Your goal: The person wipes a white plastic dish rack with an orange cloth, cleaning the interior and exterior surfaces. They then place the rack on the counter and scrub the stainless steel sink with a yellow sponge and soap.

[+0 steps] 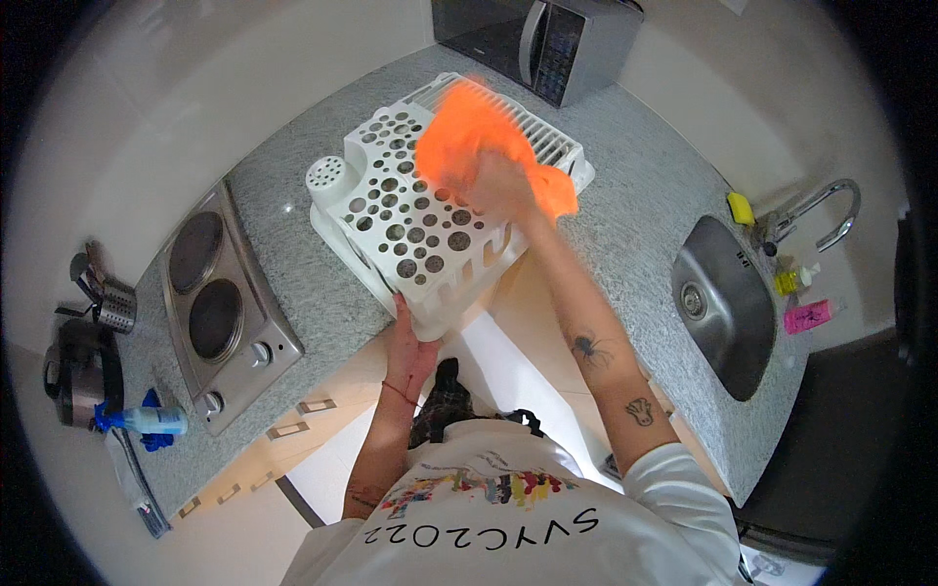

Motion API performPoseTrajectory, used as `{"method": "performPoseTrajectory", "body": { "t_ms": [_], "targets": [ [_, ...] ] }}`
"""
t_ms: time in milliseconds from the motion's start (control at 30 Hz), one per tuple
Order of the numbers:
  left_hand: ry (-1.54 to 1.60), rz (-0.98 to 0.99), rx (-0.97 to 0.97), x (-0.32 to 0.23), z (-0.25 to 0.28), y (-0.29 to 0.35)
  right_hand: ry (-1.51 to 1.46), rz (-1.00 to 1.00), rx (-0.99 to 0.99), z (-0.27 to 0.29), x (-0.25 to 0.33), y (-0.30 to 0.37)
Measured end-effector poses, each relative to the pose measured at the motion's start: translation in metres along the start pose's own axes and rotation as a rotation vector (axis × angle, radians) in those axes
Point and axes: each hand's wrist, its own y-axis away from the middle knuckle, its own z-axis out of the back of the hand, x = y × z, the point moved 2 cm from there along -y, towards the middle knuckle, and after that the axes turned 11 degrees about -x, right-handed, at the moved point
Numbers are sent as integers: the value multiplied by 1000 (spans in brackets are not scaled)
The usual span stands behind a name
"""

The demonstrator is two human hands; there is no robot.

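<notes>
A white plastic dish rack [396, 210] with round holes and a slatted far side rests on the grey counter, its near corner jutting over the edge. My left hand [412, 350] grips that near corner from below, the fingers partly hidden by the rack. A bright orange cloth [479, 122] lies spread over the slatted part and the holed surface. On top of it is my right hand [498, 186], smeared by motion and closed on the cloth, pressing it against the rack.
A two-plate cooktop [217, 293] lies left; beyond it are a utensil holder [116, 307], a dark pot [86, 371] and a spray bottle [154, 420]. Right are a steel sink [728, 313], faucet [826, 205], yellow sponge [740, 208] and pink bottle [808, 315]. A microwave [542, 44] stands behind.
</notes>
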Motion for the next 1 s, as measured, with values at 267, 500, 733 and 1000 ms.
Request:
{"method": "performPoseTrajectory", "body": {
  "t_ms": [267,500,733,1000],
  "targets": [
    [51,-45,49,9,27,-14,-229,580,-8,-36,67,94],
    [111,-46,17,7,9,-8,45,309,-407,-38,-6,-25],
    [360,32,215,0,36,5,-894,-58,-133,31,64,10],
    [547,69,169,7,47,13,237,481,-22,-137,131,118]
  ]
}}
